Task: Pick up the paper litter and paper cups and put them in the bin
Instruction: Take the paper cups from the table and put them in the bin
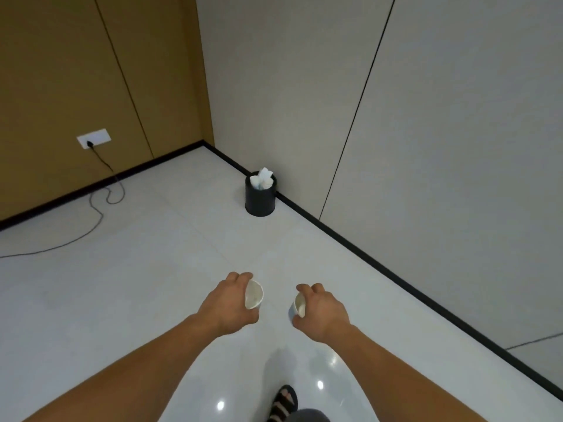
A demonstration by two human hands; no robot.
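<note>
Over glossy tile (137, 269), hands (227, 303) gripping tapered paper cups (253, 295)

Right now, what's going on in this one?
A person stands on a pale tiled floor with both arms held out. The left hand grips one paper cup and the right hand grips a second paper cup. Ahead, near the corner by the wall, stands a black bin with white paper litter poking above its rim. Neither held cup is in the bin yet.
</note>
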